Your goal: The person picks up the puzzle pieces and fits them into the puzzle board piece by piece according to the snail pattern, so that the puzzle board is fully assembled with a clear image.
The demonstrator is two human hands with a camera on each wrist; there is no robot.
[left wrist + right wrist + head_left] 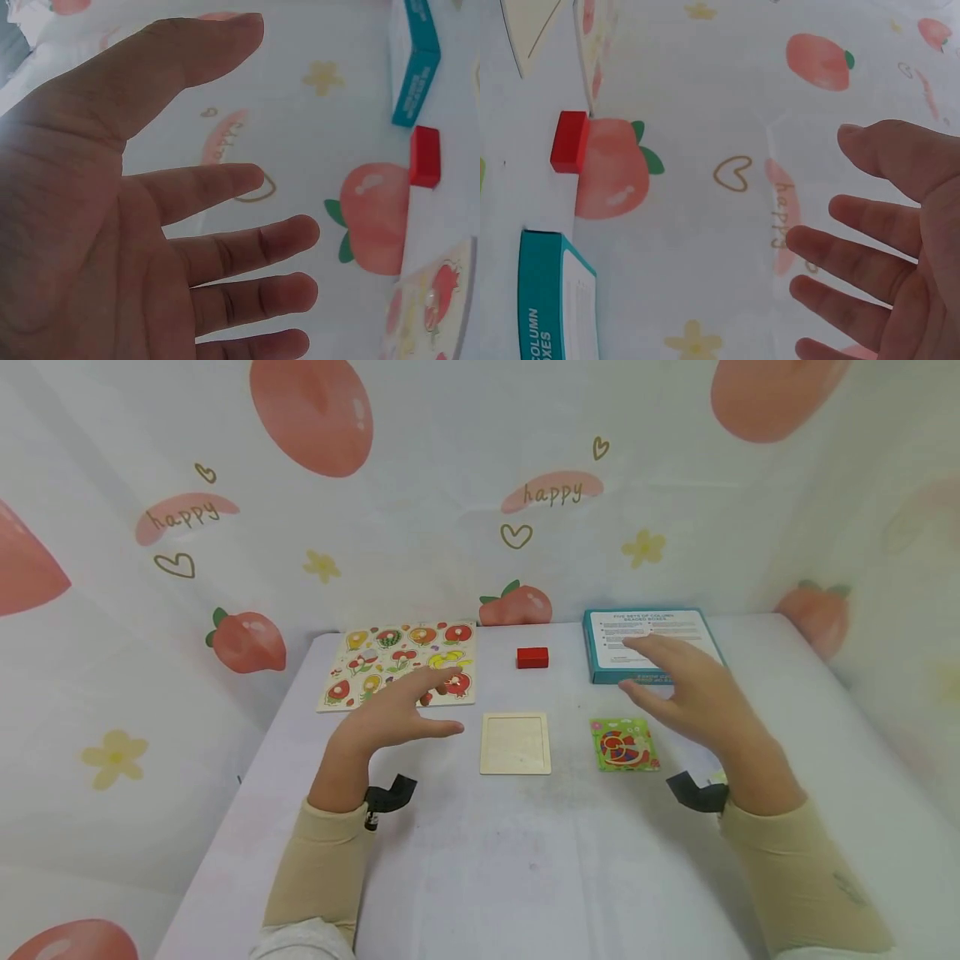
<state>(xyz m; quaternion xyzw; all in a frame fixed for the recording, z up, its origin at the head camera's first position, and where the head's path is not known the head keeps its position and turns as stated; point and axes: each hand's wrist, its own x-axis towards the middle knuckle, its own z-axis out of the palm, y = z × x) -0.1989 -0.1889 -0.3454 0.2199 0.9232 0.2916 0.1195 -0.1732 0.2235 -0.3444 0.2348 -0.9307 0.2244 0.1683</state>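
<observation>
My left hand [397,710] is held over the table with its fingers spread and nothing in it. In the head view it overlaps the lower part of a wooden fruit puzzle board [352,664]. My right hand [693,697], also bare, has thumb and fingers apart and overlaps the corner of a teal box [611,677] with a white printed label. Between the hands lies a square wooden tray [515,743] with a raised rim. A red block [532,657] sits behind it. Right of the tray is a small green picture puzzle [625,745].
The white table [480,877] meets a white backdrop cloth [435,552] printed with peaches, flowers and hearts. Each wrist wears a black strap mount [390,795]. A pale piece, partly hidden by the right wrist, lies on the table.
</observation>
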